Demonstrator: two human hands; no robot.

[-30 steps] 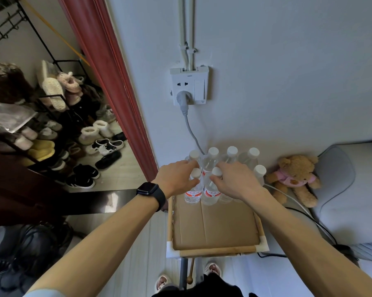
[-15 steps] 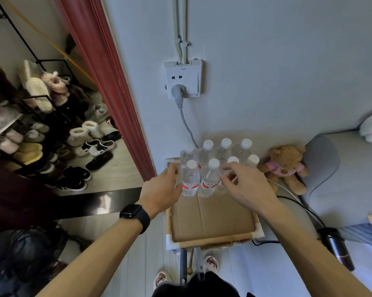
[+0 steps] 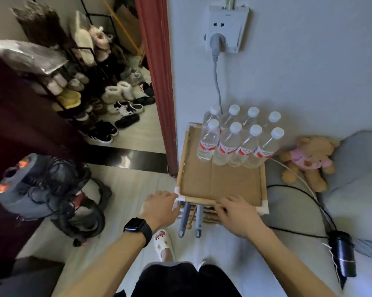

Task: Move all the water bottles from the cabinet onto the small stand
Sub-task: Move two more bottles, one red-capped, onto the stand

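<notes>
standing bottles (image 3: pixel 230 144) well beyond fingers (image 3: pixel 225 203)

Person wears black smartwatch (image 3: pixel 136 225), white slipper (image 3: pixel 164 246), dark clothing (image 3: pixel 180 279).

The bottles (image 3: pixel 228 146) are showing clear, glossy plastic with smooth white caps and shiny red labels. The stand (image 3: pixel 223 183) is showing matt brown cardboard on top, edged in pale wood. At right, the bear (image 3: pixel 305 161) is looking fuzzy and plush. At the top, the socket (image 3: pixel 226 28) is gleaming in white plastic on the matt wall (image 3: pixel 309 71), and the curtain (image 3: pixel 157 82) is hanging as dull red cloth.
</notes>
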